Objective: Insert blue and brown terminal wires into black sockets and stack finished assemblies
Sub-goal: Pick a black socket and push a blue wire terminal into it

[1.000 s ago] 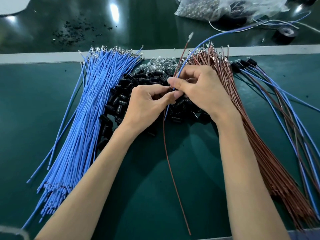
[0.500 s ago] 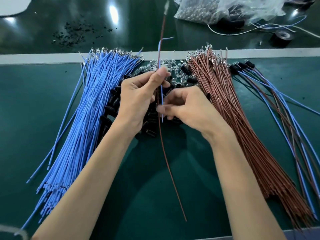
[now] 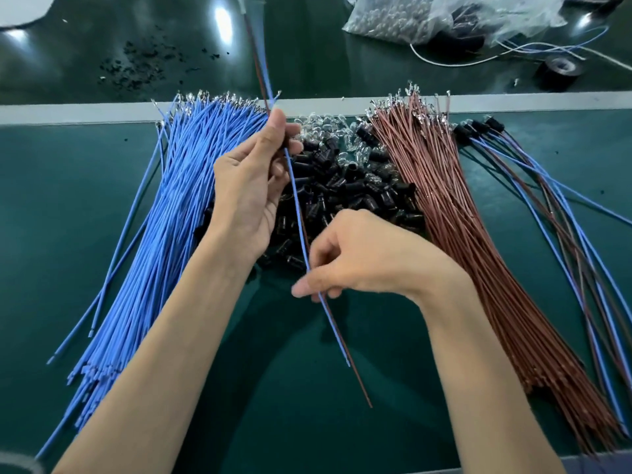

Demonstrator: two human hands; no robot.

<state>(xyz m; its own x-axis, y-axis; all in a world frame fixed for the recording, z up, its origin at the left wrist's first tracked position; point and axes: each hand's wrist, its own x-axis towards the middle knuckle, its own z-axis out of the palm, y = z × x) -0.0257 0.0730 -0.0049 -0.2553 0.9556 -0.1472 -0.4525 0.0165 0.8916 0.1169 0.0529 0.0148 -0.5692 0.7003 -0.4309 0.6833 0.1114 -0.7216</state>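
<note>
**Trainee:** Where is the workpiece?

**Operator:** I see one blue wire [image 3: 298,213] and one brown wire [image 3: 360,383] held side by side as a pair, raised over the pile of black sockets [image 3: 359,193]. The pair runs from the top edge of the view down toward the near edge. The brown end reaches lower than the blue.

**Trainee:** And the grips?

**Operator:** The left hand [image 3: 249,189] pinches the pair high up, fingers curled round it. Something dark shows at its fingertips; I cannot tell whether it is a socket. The right hand [image 3: 362,258] pinches the pair lower down between thumb and forefinger, with its other fingers curled.

**Trainee:** Surroundings?

**Operator:** The blue bundle [image 3: 164,217] lies left of the pile and the brown bundle [image 3: 461,234] right of it, both fanned out on the green mat [image 3: 68,200]. Clear bulbs [image 3: 325,126] lie at the pile's far edge. Finished assemblies [image 3: 547,206] lie at the far right, just beside the brown bundle. Beyond the mat I see a plastic bag [image 3: 427,15], a tape roll [image 3: 561,71] and black crumbs [image 3: 136,66].
</note>
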